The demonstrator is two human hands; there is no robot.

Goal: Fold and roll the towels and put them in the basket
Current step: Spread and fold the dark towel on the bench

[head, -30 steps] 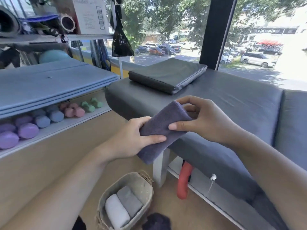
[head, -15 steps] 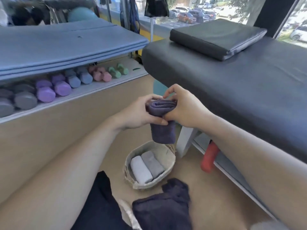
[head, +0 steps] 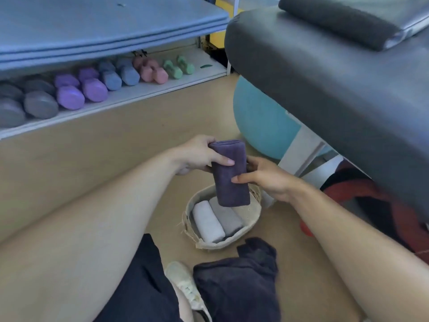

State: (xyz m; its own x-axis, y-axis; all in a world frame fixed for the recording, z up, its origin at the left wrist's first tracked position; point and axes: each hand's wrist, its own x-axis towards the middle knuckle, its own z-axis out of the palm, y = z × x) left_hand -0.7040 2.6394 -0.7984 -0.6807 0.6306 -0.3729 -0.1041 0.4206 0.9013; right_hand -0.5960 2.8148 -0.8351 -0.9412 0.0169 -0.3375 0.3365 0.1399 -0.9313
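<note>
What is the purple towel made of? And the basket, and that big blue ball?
Purple towel: looks like soft microfibre or terry cloth, matte and fuzzy, and it bends in the hands. Basket: seems woven from pale rope or straw, since its rim is braided with frayed strands. Blue ball: probably smooth rubber or vinyl, an even, seamless surface, though blur hides any texture.

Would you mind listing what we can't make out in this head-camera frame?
- Far side of the basket: hidden by the purple towel held in the left hand and right hand.
- Right fingers: behind the towel.
- Dark cloth on the floor: crumpled; cannot tell if it is a towel.
- Grey dumbbells: cut off by the left edge, blurred.
</note>
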